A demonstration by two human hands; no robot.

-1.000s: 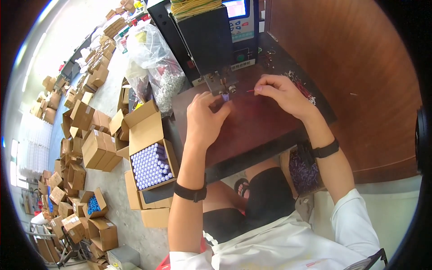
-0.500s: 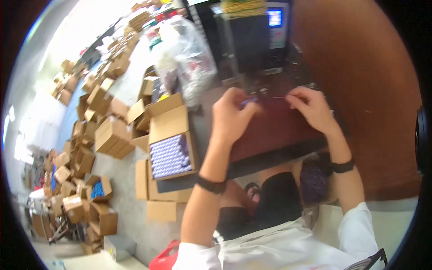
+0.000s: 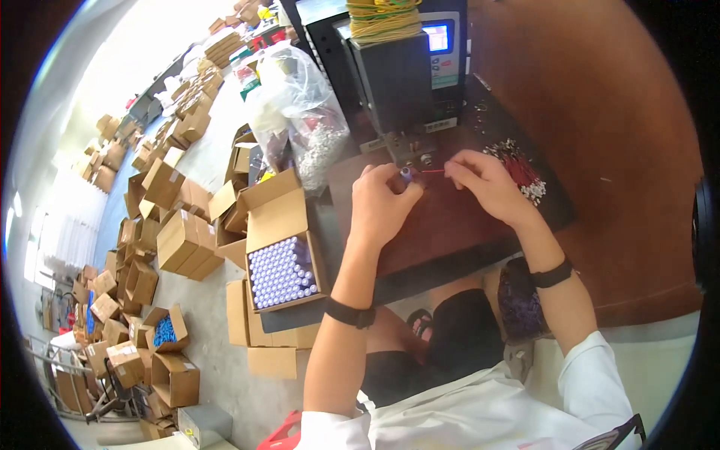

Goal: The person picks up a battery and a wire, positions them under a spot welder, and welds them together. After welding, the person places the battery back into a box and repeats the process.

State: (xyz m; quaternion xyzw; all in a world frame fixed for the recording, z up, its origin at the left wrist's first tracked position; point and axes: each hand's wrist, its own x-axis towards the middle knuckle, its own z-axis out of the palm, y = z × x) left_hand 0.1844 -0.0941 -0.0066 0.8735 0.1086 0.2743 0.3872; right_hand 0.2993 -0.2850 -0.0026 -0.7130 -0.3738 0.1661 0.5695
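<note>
My left hand [image 3: 379,210] is closed around a small purple cylindrical battery cell [image 3: 406,175], its end face tipped up between thumb and fingers. A short red wire [image 3: 433,171] is pinched in my right hand [image 3: 486,184] and points left toward the cell; whether its tip touches the cell I cannot tell. Both hands are over a dark red-brown work surface [image 3: 420,240], just in front of the metal tips [image 3: 403,144] at the base of a black bench machine [image 3: 394,86].
On the right lies a pile of red wires [image 3: 525,174] with white connectors. An open carton [image 3: 276,202] with rows of purple cells stands at the left. Behind it are clear plastic bags [image 3: 307,105]. Yellow-green wire [image 3: 384,21] tops the machine. Cardboard boxes [image 3: 191,244] crowd the floor.
The view has shifted and sharpened. My right hand has come closer to the left, bringing the red wire nearer the cell. Both hands keep their grips.
</note>
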